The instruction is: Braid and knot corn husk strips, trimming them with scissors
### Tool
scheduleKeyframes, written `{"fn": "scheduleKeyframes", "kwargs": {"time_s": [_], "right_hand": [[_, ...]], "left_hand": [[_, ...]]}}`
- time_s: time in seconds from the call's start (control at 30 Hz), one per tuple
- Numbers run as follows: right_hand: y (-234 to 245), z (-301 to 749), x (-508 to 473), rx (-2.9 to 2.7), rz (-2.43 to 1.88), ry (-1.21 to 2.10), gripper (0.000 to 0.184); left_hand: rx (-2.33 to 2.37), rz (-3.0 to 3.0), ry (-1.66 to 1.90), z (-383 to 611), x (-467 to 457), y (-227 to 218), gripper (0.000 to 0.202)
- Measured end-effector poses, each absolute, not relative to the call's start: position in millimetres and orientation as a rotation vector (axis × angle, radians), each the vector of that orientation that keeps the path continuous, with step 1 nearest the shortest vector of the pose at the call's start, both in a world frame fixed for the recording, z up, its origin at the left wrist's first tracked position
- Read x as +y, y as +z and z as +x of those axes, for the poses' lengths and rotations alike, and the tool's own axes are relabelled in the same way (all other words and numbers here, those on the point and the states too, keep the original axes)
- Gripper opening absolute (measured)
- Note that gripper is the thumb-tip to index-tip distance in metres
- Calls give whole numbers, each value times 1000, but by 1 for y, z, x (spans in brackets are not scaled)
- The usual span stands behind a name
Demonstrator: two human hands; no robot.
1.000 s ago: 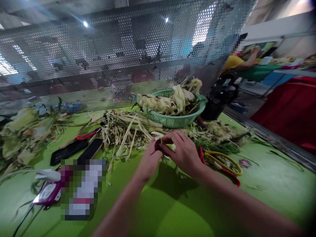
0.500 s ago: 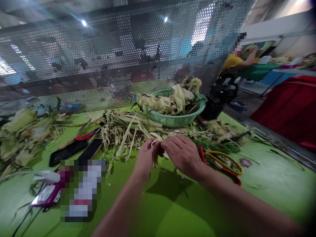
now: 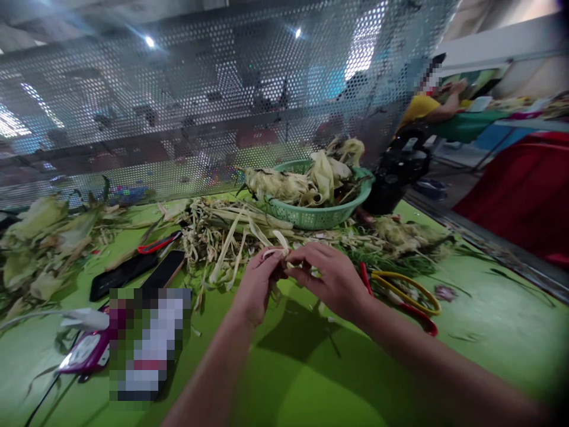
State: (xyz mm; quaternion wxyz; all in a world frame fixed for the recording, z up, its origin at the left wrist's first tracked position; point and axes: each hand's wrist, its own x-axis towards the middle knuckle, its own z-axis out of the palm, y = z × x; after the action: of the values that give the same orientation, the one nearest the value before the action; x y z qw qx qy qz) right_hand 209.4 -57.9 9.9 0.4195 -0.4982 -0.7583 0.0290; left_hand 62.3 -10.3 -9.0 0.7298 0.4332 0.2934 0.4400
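**Husk strip [image 3: 276, 252] pinched between two bare hands, centre of frame**

At the far left of the frame, a heap of greenish husks [image 3: 40, 237] lies on a bright green table [image 3: 311, 379]. Just right of it, two dark phones [image 3: 122, 276] rest side by side. Next comes a tangle of loose pale husks [image 3: 226, 231]. At centre, the left hand [image 3: 258, 284] has its fingertips closed on one end of the pale, curling husk strip. The right hand [image 3: 333, 279] meets it, thumb and forefinger gripping the other end, just above the table. Behind the hands, in the upper middle, a green basket [image 3: 311, 218] is piled with husks. Right of the right hand lie yellow-handled scissors [image 3: 404, 284]. At the upper right, another person's yellow sleeve [image 3: 420, 108] shows.
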Motion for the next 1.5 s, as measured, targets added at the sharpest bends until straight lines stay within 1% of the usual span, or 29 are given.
{"fn": "scheduleKeyframes", "kwargs": {"time_s": [0.1,0.2,0.3,0.43,0.67,0.83,0.9,1.03,1.17,1.27,1.5], "right_hand": [[10,214,-51,-1565,-1310,444,19],[6,218,-44,-1357,-1250,803,23],[4,218,-41,-1254,-1151,1020,22],[3,215,-42,-1149,-1111,1032,21],[0,212,-43,-1046,-1045,1003,23],[0,216,-40,-1111,-1134,999,23],[2,216,-41,-1173,-1170,1048,26],[6,213,-44,-1285,-1155,1254,33],[3,209,-44,-1241,-1124,1342,28],[-1,208,-42,-1188,-1125,1312,23],[0,209,-43,-1266,-1208,1095,20]], "left_hand": [[681,1004,953,61,-9,-9,15],[659,1021,889,63,-10,-11,15],[647,1033,829,65,-12,-13,17],[708,1142,807,66,-16,-11,24],[691,1206,743,64,-20,-5,21],[645,1125,784,63,-15,-9,26],[666,1054,853,63,-11,-12,27],[684,1011,950,62,-6,-16,27],[672,964,941,63,-8,-15,27],[644,867,900,63,-9,-13,27],[644,735,888,64,-12,-7,28]]}}
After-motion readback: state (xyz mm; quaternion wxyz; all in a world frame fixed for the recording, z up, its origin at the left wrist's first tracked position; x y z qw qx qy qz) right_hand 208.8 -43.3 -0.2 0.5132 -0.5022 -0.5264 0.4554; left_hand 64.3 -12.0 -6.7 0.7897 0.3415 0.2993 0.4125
